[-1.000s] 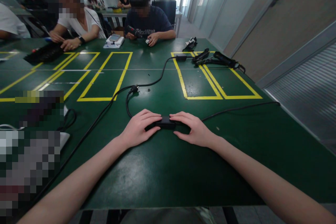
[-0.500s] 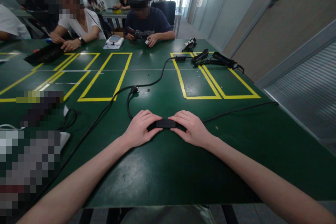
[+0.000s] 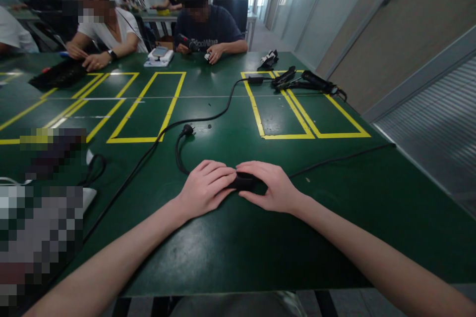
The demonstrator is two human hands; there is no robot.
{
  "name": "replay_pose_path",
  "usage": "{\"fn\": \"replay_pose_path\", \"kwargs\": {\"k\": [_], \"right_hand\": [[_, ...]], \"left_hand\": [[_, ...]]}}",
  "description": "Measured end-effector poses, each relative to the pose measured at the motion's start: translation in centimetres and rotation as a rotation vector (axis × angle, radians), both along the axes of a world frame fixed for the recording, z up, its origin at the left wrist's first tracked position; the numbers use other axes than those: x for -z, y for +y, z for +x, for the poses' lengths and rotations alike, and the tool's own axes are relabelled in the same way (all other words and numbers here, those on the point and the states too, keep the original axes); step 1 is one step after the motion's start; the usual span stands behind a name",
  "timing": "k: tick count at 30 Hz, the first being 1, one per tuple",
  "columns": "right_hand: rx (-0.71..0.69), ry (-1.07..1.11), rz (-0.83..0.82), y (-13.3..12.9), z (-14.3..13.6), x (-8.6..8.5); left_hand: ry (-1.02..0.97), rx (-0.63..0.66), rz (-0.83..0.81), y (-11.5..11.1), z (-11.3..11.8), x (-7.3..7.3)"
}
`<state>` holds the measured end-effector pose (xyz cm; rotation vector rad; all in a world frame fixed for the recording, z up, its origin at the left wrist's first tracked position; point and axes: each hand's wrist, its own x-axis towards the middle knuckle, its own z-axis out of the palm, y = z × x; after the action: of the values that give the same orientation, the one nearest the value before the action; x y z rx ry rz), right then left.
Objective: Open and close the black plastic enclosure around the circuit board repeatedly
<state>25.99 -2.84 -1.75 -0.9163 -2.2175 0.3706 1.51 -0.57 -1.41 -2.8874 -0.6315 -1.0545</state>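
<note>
A small black block (image 3: pixel 245 182) with cords running off both sides lies on the table in front of me; its exact kind is hard to make out. My left hand (image 3: pixel 208 184) is closed over its left end, fingers together and covering much of it. The right end is between the thumb and fingers of my right hand (image 3: pixel 265 183). From under my left hand a black cord curves up to a power plug (image 3: pixel 188 130). Beyond my right hand another cord (image 3: pixel 342 158) runs to the table's right edge.
The green table (image 3: pixel 223 252) has yellow tape outlines. A long black cable (image 3: pixel 143 157) with an inline box (image 3: pixel 255 80) crosses it towards black tools (image 3: pixel 312 81). Blurred-out items (image 3: pixel 40 237) lie at left. Across the table, a person in dark blue (image 3: pixel 208 27) and another in white handle objects.
My left hand has slid right and flattened over the block, hiding more of it. The block has shifted slightly right, and its ridged face no longer shows. The plug has turned.
</note>
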Motion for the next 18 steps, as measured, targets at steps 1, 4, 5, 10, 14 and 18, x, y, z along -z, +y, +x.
{"fn": "replay_pose_path", "kwargs": {"k": [1, 4, 5, 10, 14, 18], "right_hand": [[0.016, -0.003, -0.059, -0.05, 0.07, -0.08], [0.028, 0.002, -0.227, -0.11, 0.28, -0.14], [0.019, 0.02, -0.257, -0.11, 0.31, -0.09], [0.001, 0.066, -0.187, -0.09, 0.17, 0.28], [-0.017, 0.006, -0.029, 0.11, 0.14, 0.19], [-0.001, -0.172, 0.071, 0.27, 0.41, -0.01]], "left_hand": [[-0.001, 0.008, 0.053, -0.03, 0.01, -0.05], [0.024, 0.017, 0.147, -0.13, 0.06, -0.18], [0.034, 0.011, 0.142, -0.15, 0.08, -0.18], [0.056, -0.085, -0.098, 0.05, -0.08, 0.08], [0.088, -0.153, -0.203, 0.26, -0.34, 0.35], [0.086, -0.124, -0.171, 0.18, -0.31, 0.41]]}}
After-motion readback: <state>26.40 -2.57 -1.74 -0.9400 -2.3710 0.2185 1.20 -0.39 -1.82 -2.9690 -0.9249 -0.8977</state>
